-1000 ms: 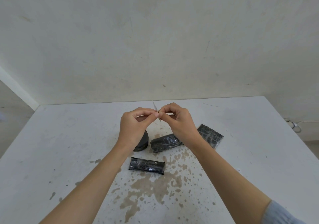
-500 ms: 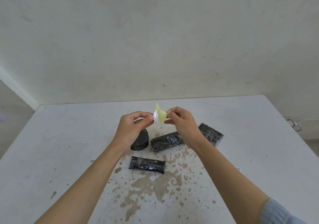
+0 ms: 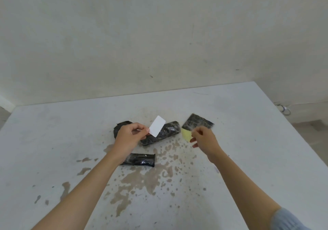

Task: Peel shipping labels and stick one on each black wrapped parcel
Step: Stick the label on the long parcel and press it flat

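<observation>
My left hand pinches a white label by its lower corner, above the long black parcel. My right hand holds the yellow backing paper at its fingertips, just in front of the flat square black parcel. A rounded black parcel lies partly hidden behind my left hand. A narrow black parcel lies nearer to me, partly under my left wrist. None of the parcels shows a label.
The parcels lie on a white table with brown stains in the middle. A pale wall stands close behind it. A cable lies on the floor beyond the table's right edge.
The label has come off its yellow backing. My hands have moved apart and down: the left keeps the white label, the right carries the backing to the right.
</observation>
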